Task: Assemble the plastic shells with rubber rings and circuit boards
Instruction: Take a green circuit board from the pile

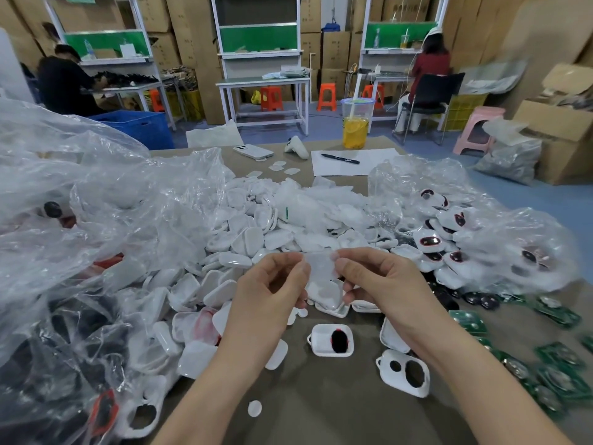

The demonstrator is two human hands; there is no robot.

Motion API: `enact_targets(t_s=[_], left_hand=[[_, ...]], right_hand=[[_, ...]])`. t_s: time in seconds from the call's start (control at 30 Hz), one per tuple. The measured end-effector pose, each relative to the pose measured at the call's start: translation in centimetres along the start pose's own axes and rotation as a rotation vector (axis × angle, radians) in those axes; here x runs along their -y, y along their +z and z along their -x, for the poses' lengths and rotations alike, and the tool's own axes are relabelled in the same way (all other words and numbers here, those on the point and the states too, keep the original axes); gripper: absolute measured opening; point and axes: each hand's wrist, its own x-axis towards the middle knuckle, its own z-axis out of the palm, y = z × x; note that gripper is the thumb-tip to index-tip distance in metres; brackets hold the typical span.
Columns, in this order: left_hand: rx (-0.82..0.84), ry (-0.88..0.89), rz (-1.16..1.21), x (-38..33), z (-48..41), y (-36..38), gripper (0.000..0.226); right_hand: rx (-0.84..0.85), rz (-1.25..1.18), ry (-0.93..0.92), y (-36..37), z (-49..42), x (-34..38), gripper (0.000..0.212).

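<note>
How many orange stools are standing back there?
4: one stool under the left bench, one under the middle bench, one right of it, one behind the drink cup. Others may be hidden.

Looking at a brown table (321,422) bearing a heap of white shells (256,232) between clear bags (96,194). Carrying, nearer, a two-holed shell (404,372) and green circuit boards (558,380) (right edge); farther off, a phone (253,151), a pen (340,159) on paper (353,170), a drink jar (354,130).

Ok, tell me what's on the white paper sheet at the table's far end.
Only a black pen lies on the paper sheet. A clear plastic bag hides its near right corner, so that part cannot be checked.
</note>
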Motion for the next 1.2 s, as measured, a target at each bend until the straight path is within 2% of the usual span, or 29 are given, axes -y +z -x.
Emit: enact_targets(t_s=[0.13, 0.3, 0.53, 0.7, 0.83, 1.2], left_hand=[[0.035, -0.005, -0.045, 0.05, -0.03, -0.14, 0.011], [0.046, -0.003, -0.032, -0.13, 0.06, -0.14, 0.009], [0.077, -0.026, -0.009, -0.18, 0.16, -0.01, 0.011], [0.096, -0.047, 0.023, -0.26, 0.21, 0.07, 0.014], [0.108, -0.038, 0.019, -0.3, 0.1, 0.06, 0.015], [0.044, -0.066, 0.047, -0.31, 0.03, 0.1, 0.016]], right_hand=[[0.0, 0.009, -0.021, -0.1, -0.05, -0.14, 0.011], [0.032, -0.033, -0.044, 0.13, 0.27, 0.22, 0.023], [0.036, 0.026, -0.03, 0.41, 0.48, 0.26, 0.026], [0.033, -0.002, -0.026, 0.29, 0.45, 0.31, 0.01], [0.005, -0.007, -0.034, 0.16, 0.33, 0.45, 0.021], [-0.022, -0.049, -0.074, -0.44, -0.02, 0.12, 0.013]])
